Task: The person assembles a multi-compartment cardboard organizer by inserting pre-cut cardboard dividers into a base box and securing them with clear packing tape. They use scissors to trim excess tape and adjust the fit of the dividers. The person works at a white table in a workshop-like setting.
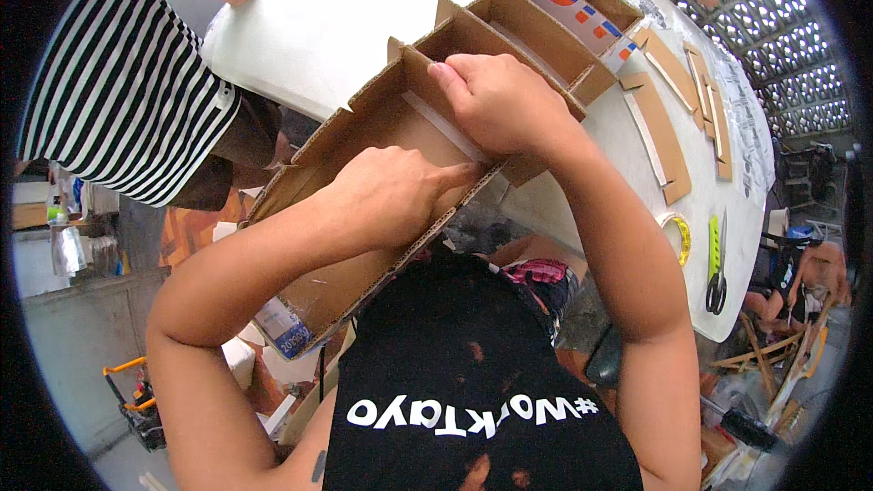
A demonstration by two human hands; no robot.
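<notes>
we've got the left hand [386, 195] pressing a pointed finger along the tape strip [446, 127] inside the cardboard divider tray [509, 27], smoothing it flat. the right hand [500, 100] curls over the near wall, bracing it so the tray, hanging off the white table [318, 18], stays put.

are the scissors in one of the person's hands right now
No, the scissors lie on the white table by the tape roll, while the left hand and right hand press on the cardboard frame.

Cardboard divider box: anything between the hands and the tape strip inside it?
Nothing visible. The left hand presses a fingertip onto the tape strip along the inner seam of the cardboard box; the right hand rests on the divider wall right beside it.
</notes>
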